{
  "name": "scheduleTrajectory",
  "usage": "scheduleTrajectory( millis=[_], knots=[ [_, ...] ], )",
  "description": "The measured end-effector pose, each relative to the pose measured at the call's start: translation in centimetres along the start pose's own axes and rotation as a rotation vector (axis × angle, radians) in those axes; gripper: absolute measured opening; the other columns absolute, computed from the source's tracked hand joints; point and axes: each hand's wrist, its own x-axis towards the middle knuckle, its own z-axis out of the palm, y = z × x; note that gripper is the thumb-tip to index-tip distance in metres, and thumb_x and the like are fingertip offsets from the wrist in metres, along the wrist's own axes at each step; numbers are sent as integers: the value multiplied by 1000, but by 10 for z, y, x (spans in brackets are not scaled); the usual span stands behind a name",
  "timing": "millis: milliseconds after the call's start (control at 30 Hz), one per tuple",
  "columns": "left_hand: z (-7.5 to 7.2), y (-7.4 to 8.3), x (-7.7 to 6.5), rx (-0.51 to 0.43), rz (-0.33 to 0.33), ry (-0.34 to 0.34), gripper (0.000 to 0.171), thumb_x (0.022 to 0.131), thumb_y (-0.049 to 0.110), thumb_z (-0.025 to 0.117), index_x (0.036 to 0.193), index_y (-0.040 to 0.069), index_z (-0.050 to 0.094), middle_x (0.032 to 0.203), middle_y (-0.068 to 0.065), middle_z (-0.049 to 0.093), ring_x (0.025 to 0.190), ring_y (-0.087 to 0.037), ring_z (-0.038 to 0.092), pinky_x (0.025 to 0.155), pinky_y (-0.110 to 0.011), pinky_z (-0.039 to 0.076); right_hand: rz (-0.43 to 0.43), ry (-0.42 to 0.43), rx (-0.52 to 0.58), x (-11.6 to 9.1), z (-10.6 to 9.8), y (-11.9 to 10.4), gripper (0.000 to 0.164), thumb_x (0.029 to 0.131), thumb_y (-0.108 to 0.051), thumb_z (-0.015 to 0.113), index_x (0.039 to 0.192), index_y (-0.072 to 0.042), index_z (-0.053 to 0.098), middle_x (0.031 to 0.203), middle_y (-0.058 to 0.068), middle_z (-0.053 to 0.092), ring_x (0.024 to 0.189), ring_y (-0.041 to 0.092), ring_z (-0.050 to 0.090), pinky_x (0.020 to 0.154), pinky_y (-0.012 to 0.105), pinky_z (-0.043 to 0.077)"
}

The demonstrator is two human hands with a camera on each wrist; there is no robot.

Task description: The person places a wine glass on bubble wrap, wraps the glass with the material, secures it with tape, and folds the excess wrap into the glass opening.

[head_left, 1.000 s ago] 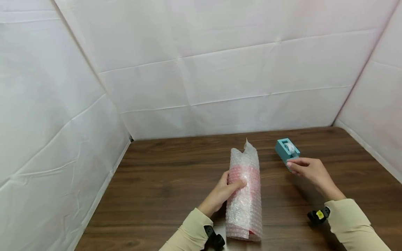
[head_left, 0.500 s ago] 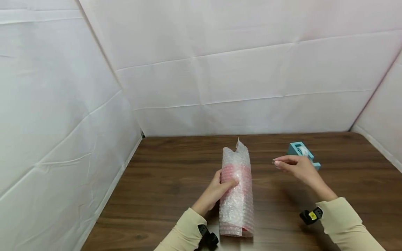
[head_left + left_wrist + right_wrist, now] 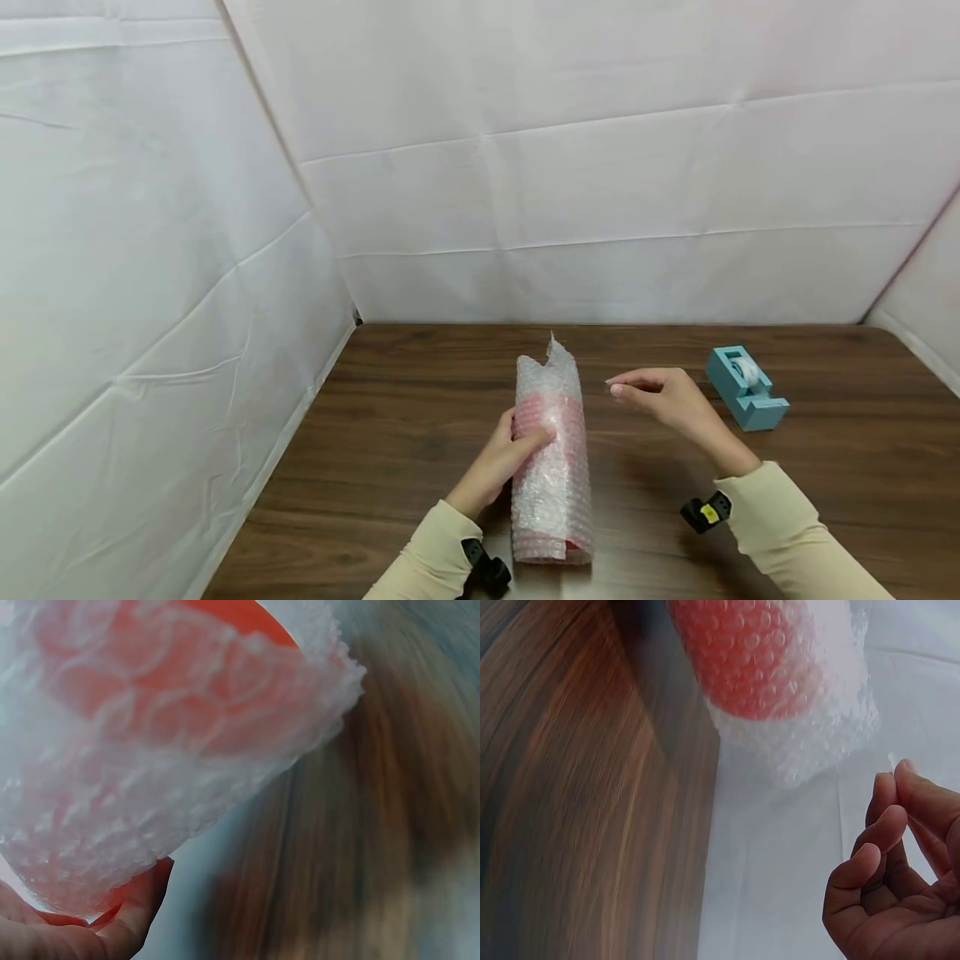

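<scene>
Broadly, white sheeting (image 3: 570, 183) rises behind a dark wood-grain bench (image 3: 420, 417). Near the bench's middle, over its surface, is a bubble-wrapped roll (image 3: 551, 492), red showing through, ragged end pointing away from the person. The left hand (image 3: 513, 452) grips its left side — thumb across the front. The right hand (image 3: 663, 402), thumb and fingertips pinched together, hovers between the roll and a blue tape dispenser (image 3: 737, 397). Smallest — a clear sliver (image 3: 892, 760) in that pinch.

The left hand (image 3: 504, 454) grips; the raised right hand (image 3: 670, 406) pinches.
</scene>
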Motion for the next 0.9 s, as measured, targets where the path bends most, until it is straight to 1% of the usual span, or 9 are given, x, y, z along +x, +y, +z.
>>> scheduleTrajectory(
  millis=[100, 300, 433, 567, 667, 800, 900],
  knots=[
    [-1, 0, -1, -11, 2, 3, 76, 87, 31, 64, 146, 2, 25, 135, -20, 46, 109, -23, 52, 91, -38, 46, -19, -20, 17, 2, 6, -4, 37, 90, -37, 65, 113, -8, 71, 104, 12, 72, 93, 25, 68, 71, 29, 54],
    [-2, 0, -1, -12, -6, 9, 78, 87, 32, 64, 146, 1, 25, 136, -20, 45, 111, -24, 52, 92, -39, 46, -58, -35, 4, 5, 18, -13, 34, 90, -36, 66, 109, -9, 73, 96, 7, 73, 80, 10, 64, 67, 31, 52],
    [-3, -3, 0, -13, -7, 7, 79, 87, 34, 64, 145, 0, 24, 137, -21, 44, 111, -25, 52, 93, -40, 46, -106, -46, 9, 8, 29, -21, 30, 90, -33, 67, 107, -10, 74, 96, 7, 73, 75, 9, 60, 65, 29, 51],
    [-2, -4, 1, -18, -6, 4, 79, 87, 34, 65, 145, 0, 24, 137, -21, 43, 112, -26, 51, 94, -40, 45, -177, -63, -8, 11, 38, -28, 22, 90, -24, 67, 104, -10, 74, 98, 8, 73, 78, 15, 62, 64, 25, 50],
    [-2, -5, 1, -24, -6, -1, 79, 87, 34, 65, 145, 0, 24, 137, -21, 43, 112, -25, 51, 94, -40, 44, -226, -80, -27, 14, 45, -32, 17, 90, -18, 68, 102, -10, 75, 100, 8, 73, 86, 18, 65, 69, 26, 52],
    [-2, -5, 1, -21, -2, -5, 78, 87, 33, 65, 146, 0, 24, 137, -21, 43, 112, -25, 51, 94, -39, 44, -273, -106, -56, 19, 53, -35, 13, 89, -15, 68, 99, -12, 76, 99, 5, 74, 89, 13, 65, 72, 26, 52],
    [-1, -5, -1, -6, 2, 2, 79, 87, 32, 65, 146, -1, 24, 140, -22, 41, 114, -26, 50, 96, -41, 44, -276, -127, -80, 22, 56, -38, 13, 89, -15, 68, 98, -13, 77, 98, 5, 74, 85, 8, 62, 70, 24, 50]
  ],
)
